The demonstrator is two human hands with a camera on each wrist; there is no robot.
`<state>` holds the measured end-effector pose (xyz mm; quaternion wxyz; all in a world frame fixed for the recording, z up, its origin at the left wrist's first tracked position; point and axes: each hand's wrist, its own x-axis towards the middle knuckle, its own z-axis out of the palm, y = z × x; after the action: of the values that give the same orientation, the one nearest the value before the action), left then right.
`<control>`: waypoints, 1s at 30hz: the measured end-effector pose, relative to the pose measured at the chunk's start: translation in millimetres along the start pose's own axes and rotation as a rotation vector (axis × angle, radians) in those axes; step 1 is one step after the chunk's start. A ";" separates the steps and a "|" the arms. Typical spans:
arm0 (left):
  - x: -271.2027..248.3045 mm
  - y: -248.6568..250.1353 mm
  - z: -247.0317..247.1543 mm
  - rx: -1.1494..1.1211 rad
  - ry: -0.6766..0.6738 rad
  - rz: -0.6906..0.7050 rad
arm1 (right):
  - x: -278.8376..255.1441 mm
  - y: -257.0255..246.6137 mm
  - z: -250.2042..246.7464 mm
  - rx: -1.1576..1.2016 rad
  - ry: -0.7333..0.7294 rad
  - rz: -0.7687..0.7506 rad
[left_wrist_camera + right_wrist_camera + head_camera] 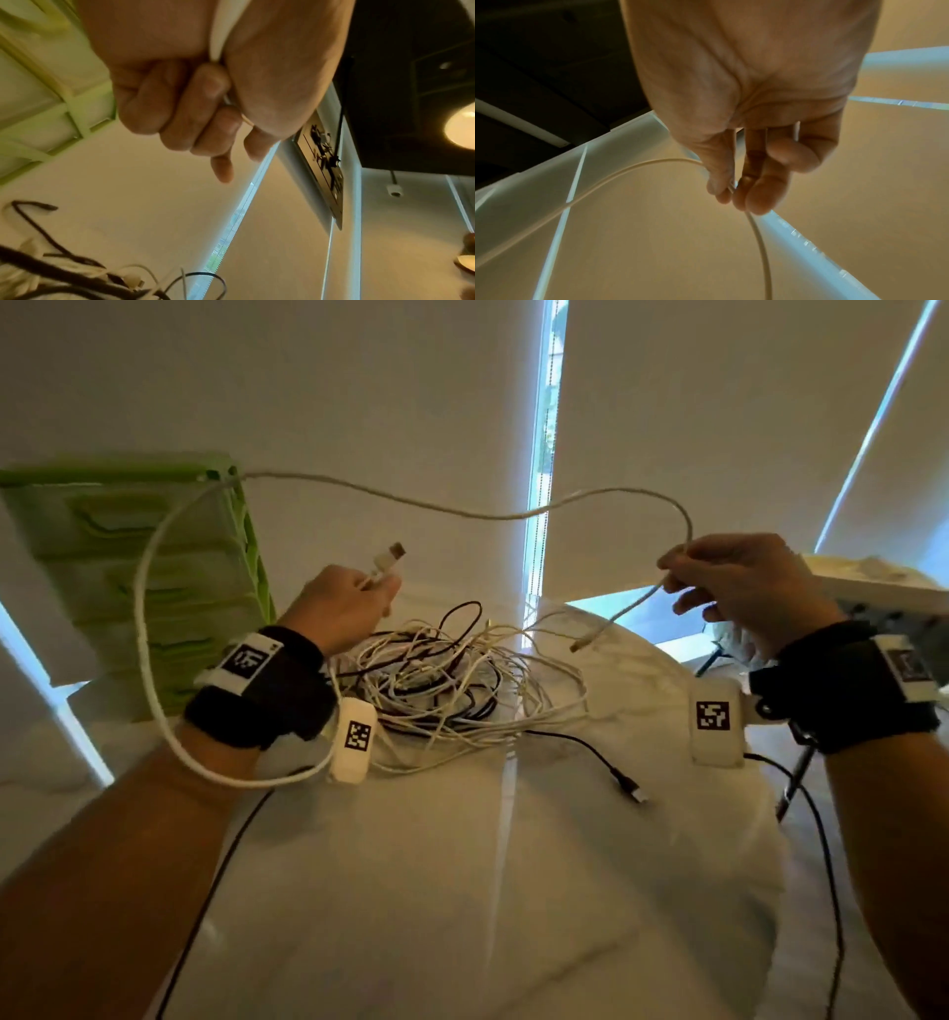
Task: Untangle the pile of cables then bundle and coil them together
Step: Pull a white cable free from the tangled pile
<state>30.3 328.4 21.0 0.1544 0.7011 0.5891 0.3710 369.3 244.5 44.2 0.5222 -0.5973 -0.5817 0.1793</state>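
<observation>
Both hands' grips pinch one white cable (452, 508); green crate (128, 546) (contents possibly none, blurred) stands behind.

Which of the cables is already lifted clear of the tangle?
The thick white cable: the left hand grips its plug end, the right hand pinches the other end. The rest lie tangled in the pile.

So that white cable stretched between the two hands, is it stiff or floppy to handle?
Probably floppy but springy: the white cable sags and loops between the left hand and right hand instead of running straight. Likely light, since the right fingers only pinch it. Its free end dangles, so it may snag the pile.
</observation>
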 end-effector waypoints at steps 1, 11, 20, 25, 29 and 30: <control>-0.5 0.0 -4.7 -0.028 0.036 -0.025 | -1.9 9.1 -14.9 -0.022 0.028 0.020; -81.4 58.6 48.3 -0.115 0.041 -0.046 | -123.9 155.0 -107.7 -0.330 0.085 0.443; -122.4 111.8 60.2 -0.240 0.022 0.052 | -212.2 234.9 -76.6 -0.444 -0.224 0.641; -162.4 159.9 87.2 -0.591 -0.113 0.049 | -228.3 198.8 -81.4 -0.186 -0.091 0.558; -203.3 188.6 124.3 -0.546 -0.291 0.166 | -234.9 124.2 -62.1 0.096 -0.236 0.414; -212.3 193.9 133.0 -0.500 -0.307 0.207 | -237.3 107.6 -57.9 0.195 -0.313 0.373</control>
<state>255.1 108.0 -14.2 0.3706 0.7456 0.3746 0.4079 410.1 35.0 -116.1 0.4389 -0.6058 -0.5153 0.4181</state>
